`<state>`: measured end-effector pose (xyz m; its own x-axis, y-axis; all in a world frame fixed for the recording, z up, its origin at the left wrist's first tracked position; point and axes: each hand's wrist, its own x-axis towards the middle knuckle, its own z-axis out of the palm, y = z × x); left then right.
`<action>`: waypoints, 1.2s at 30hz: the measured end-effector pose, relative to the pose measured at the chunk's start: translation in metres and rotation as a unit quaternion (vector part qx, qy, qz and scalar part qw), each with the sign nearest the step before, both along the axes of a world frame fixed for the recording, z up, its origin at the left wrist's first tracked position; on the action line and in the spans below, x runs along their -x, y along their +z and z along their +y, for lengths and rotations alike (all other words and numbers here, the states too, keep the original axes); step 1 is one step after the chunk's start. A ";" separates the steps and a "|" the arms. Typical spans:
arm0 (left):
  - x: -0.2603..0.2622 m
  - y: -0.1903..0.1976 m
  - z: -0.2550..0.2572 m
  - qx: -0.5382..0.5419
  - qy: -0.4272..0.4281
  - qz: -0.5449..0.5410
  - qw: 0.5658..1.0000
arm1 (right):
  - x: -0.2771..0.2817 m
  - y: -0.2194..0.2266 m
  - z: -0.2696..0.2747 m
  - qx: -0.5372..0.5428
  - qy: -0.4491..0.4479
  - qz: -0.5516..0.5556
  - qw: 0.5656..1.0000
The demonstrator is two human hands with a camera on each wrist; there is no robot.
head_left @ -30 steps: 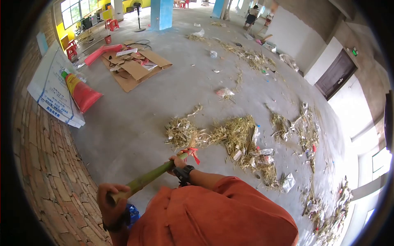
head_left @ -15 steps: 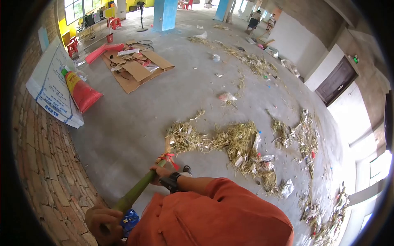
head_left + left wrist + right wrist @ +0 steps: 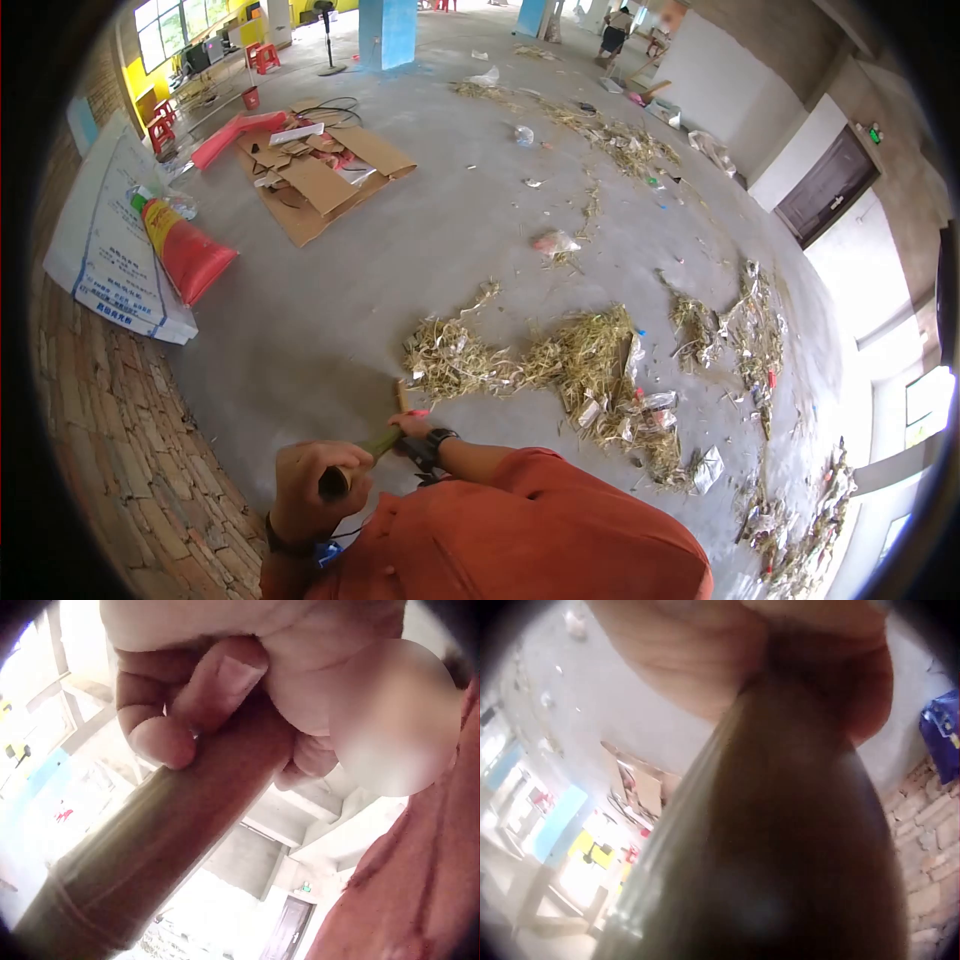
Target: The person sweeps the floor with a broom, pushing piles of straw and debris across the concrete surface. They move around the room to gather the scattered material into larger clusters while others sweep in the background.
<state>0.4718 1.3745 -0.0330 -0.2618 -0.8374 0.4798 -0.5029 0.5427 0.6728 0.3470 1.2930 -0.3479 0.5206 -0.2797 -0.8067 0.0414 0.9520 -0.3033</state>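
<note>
A thick green bamboo pole (image 3: pixel 380 442) runs between both hands in the head view. Round its open near end curl the fingers of the left hand (image 3: pixel 315 495); the left wrist view shows that hand's thumb and fingers (image 3: pixel 217 697) wrapped on the pole (image 3: pixel 157 840). Farther down, the right hand (image 3: pixel 410 425) grips it beside a red tie (image 3: pixel 419 412). In the right wrist view the pole (image 3: pixel 780 825) fills the middle, with the right hand (image 3: pixel 817 660) round it. A narrow wooden piece (image 3: pixel 401 396) extends past the right hand, beside a heap of straw (image 3: pixel 450 358).
More straw mixed with plastic litter (image 3: pixel 590 370) spreads to the right. Flattened cardboard (image 3: pixel 325 185), a red-and-yellow sack (image 3: pixel 185 250) and a white board (image 3: pixel 110 250) lie left. A brick wall (image 3: pixel 110 450) borders the lower left; people (image 3: pixel 614 38) are far off.
The pole's far end has shifted left and toward the body from the straw. The left hand moved down-left, then up and right, and the pole now looks shorter and points more toward the head camera.
</note>
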 end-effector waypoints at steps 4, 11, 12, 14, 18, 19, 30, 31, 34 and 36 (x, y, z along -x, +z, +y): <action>0.005 -0.019 -0.040 -0.003 0.005 0.023 1.000 | 0.059 -0.017 -0.045 0.088 -0.044 0.051 0.994; -0.006 -0.058 -0.073 -0.169 0.053 0.183 0.967 | 0.094 -0.059 -0.083 0.166 -0.227 0.231 0.931; -0.009 -0.063 -0.075 -0.223 0.074 0.237 0.943 | 0.097 -0.060 -0.087 0.166 -0.227 0.231 0.931; -0.015 -0.068 -0.077 -0.256 0.105 0.257 0.926 | 0.102 -0.062 -0.098 0.136 -0.265 0.213 0.931; -0.017 -0.069 -0.080 -0.286 0.146 0.287 0.902 | 0.111 -0.057 -0.111 0.068 -0.348 0.177 0.918; -0.019 -0.067 -0.080 -0.287 0.145 0.287 0.902 | 0.111 -0.048 -0.114 0.052 -0.367 0.168 0.914; -0.051 0.051 -0.061 0.113 0.029 -0.019 0.993 | -0.030 0.064 -0.093 -0.133 -0.207 -0.101 0.964; -0.050 0.057 -0.059 0.111 0.005 -0.022 0.994 | -0.043 0.057 -0.090 -0.137 -0.202 -0.104 0.964; -0.054 0.061 -0.059 0.098 -0.003 -0.074 0.992 | -0.078 0.039 -0.082 -0.160 -0.140 -0.171 0.962; -0.055 0.061 -0.066 0.091 -0.007 -0.112 0.990 | -0.094 0.031 -0.081 -0.178 -0.113 -0.176 0.962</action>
